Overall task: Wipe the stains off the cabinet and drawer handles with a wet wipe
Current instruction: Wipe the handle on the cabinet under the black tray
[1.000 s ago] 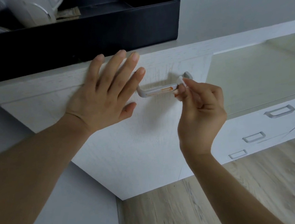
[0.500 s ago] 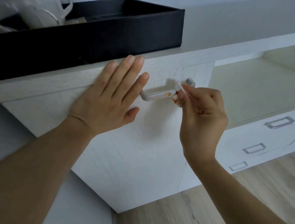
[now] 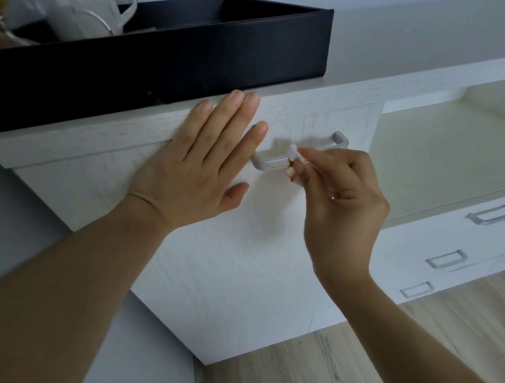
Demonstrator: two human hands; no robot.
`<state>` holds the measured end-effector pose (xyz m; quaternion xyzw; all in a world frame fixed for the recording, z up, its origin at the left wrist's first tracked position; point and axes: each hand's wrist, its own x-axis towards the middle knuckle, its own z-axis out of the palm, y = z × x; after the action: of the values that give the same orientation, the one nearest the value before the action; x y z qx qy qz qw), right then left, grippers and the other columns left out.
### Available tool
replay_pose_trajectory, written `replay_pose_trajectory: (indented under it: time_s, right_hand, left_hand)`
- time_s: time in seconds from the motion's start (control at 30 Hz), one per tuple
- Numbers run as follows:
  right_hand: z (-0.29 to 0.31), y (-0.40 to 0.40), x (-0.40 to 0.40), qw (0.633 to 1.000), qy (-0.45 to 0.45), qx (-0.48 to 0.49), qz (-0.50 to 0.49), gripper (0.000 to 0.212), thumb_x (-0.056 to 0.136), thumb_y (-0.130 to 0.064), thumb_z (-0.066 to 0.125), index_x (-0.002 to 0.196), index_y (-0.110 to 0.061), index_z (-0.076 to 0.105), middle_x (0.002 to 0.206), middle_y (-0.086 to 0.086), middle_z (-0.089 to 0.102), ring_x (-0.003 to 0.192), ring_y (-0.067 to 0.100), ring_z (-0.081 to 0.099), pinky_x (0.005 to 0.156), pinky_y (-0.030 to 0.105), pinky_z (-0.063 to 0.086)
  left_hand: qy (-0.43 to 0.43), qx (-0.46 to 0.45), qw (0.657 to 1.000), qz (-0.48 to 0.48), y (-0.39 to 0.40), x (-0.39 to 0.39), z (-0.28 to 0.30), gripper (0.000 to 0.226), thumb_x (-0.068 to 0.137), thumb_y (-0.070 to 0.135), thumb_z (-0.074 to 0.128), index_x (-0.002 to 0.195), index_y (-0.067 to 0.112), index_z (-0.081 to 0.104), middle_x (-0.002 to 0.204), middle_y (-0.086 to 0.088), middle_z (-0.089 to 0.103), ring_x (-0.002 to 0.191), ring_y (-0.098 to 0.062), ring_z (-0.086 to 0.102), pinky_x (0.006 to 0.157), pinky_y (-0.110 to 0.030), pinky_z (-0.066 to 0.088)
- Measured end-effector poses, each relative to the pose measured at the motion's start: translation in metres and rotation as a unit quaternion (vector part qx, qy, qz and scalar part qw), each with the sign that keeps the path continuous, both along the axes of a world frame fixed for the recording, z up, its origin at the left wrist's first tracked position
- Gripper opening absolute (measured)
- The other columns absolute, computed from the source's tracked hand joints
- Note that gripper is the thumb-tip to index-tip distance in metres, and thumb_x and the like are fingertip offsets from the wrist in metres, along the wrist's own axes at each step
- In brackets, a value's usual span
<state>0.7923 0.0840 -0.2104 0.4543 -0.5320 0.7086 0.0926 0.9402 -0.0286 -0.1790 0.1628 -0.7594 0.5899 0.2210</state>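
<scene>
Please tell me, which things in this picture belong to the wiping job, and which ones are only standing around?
Part of the job:
stained handle
wet wipe, pinched by the right hand
left hand, flat on the cabinet door
lower drawer handles

Only standing around:
black tray
white jug

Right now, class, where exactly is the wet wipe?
In the head view, the wet wipe is pinched in the right hand, pressed on the middle of the stained handle, right of the left hand.
</scene>
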Motion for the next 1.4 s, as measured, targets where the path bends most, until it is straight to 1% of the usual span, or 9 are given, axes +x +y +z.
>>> replay_pose_trajectory:
  time_s: [0.1,0.17,0.3,0.5,0.63,0.73,0.97,1.17,1.4]
  right_hand:
    - [0.006,0.004,0.002,0.992,-0.125,-0.004,0.024,0.023,0.086,-0.003,0.066,0.099,-0.021,0.067,0.089,-0.01,0.054,0.079,0.015,0.065,0.076,0.013,0.05]
    - [0.009,0.006,0.004,0.989,-0.144,0.003,0.03,0.022,0.086,-0.004,0.066,0.098,-0.022,0.066,0.089,-0.012,0.053,0.08,0.019,0.065,0.078,0.013,0.051]
    - [0.009,0.006,-0.005,0.994,-0.107,0.016,0.016,0.023,0.085,-0.002,0.066,0.101,-0.017,0.067,0.087,-0.01,0.052,0.075,0.009,0.061,0.075,0.008,0.047]
    - [0.0,0.002,-0.005,1.0,0.014,0.015,-0.019,0.02,0.083,0.003,0.068,0.1,-0.005,0.071,0.088,0.0,0.054,0.077,-0.012,0.052,0.073,0.006,0.046]
    - [-0.002,-0.001,-0.003,0.999,-0.003,-0.001,-0.038,0.019,0.084,0.003,0.067,0.1,-0.006,0.07,0.089,-0.001,0.055,0.075,-0.01,0.052,0.072,0.007,0.045]
    - [-0.003,-0.001,0.0,0.999,0.041,0.0,-0.028,0.017,0.083,0.002,0.068,0.099,-0.005,0.071,0.087,-0.001,0.055,0.072,-0.003,0.054,0.071,0.005,0.045]
    - [-0.004,0.0,0.0,0.999,0.047,0.005,-0.023,0.016,0.083,0.002,0.068,0.098,-0.005,0.071,0.088,0.001,0.059,0.075,0.002,0.057,0.07,0.007,0.046]
    - [-0.006,-0.001,0.0,0.999,0.021,0.003,-0.025,0.019,0.083,0.001,0.069,0.099,-0.009,0.07,0.088,-0.003,0.058,0.074,-0.011,0.051,0.069,0.005,0.043]
    - [-0.005,0.0,0.0,0.998,-0.058,-0.019,0.014,0.023,0.084,0.0,0.068,0.101,-0.015,0.068,0.087,-0.008,0.057,0.073,-0.007,0.056,0.07,0.009,0.046]
  left_hand:
    - [-0.008,-0.007,1.0,0.001,0.002,0.002,0.001,0.072,0.1,0.046,0.023,0.148,-0.007,0.014,0.15,-0.029,0.013,0.137,-0.04,0.022,0.115,-0.046,0.012]
    - [-0.026,-0.013,1.0,-0.008,0.001,0.01,0.004,0.07,0.1,0.044,0.026,0.147,-0.007,0.017,0.153,-0.025,0.015,0.139,-0.037,0.022,0.116,-0.043,0.015]
    - [-0.065,-0.041,0.997,0.003,-0.002,0.028,0.004,0.065,0.101,0.04,0.027,0.147,-0.005,0.024,0.155,-0.024,0.011,0.143,-0.033,0.015,0.116,-0.043,0.015]
    - [-0.038,-0.049,0.998,-0.004,-0.006,0.026,-0.004,0.066,0.098,0.04,0.032,0.146,-0.005,0.027,0.154,-0.023,0.018,0.142,-0.033,0.023,0.116,-0.046,0.016]
    - [-0.039,-0.052,0.998,0.003,-0.005,0.026,-0.006,0.067,0.099,0.041,0.032,0.146,-0.005,0.026,0.154,-0.023,0.018,0.141,-0.033,0.023,0.116,-0.046,0.016]
    - [-0.042,-0.044,0.998,0.003,-0.005,0.026,-0.006,0.068,0.099,0.043,0.03,0.146,-0.006,0.025,0.154,-0.022,0.018,0.142,-0.033,0.023,0.116,-0.047,0.015]
    - [-0.042,-0.042,0.998,0.005,-0.006,0.025,-0.007,0.069,0.1,0.044,0.028,0.146,-0.007,0.024,0.154,-0.023,0.017,0.141,-0.033,0.024,0.116,-0.048,0.013]
    - [-0.041,-0.047,0.998,0.009,-0.007,0.026,-0.008,0.069,0.1,0.045,0.026,0.147,-0.006,0.023,0.154,-0.023,0.015,0.141,-0.032,0.023,0.117,-0.047,0.013]
    - [-0.043,-0.046,0.998,0.012,-0.006,0.026,-0.008,0.069,0.1,0.045,0.026,0.146,-0.006,0.023,0.155,-0.023,0.016,0.141,-0.033,0.023,0.116,-0.047,0.013]
